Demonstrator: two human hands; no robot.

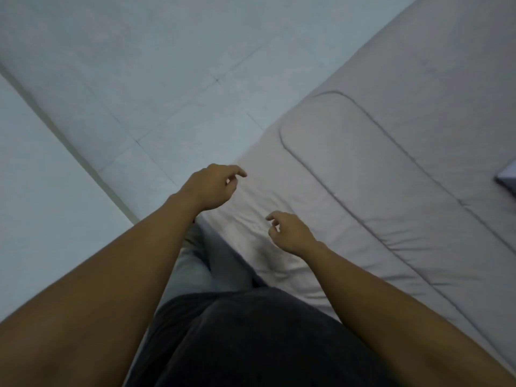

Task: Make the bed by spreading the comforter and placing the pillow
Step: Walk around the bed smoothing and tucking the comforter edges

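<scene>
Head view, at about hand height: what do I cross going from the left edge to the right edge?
pale wall → tiled floor → left hand → right hand → comforter → dark object at the right edge, too cut off to identify.

Pale tiled floor [167, 79] meets a white wall [33, 191] at left; dark shirt [251, 344] fills the bottom edge

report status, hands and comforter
Both empty: left hand, right hand, fingers loosely curled over the comforter edge. Comforter spread flat, wrinkled near the hands. Dark corner far right, unclear what.
</scene>
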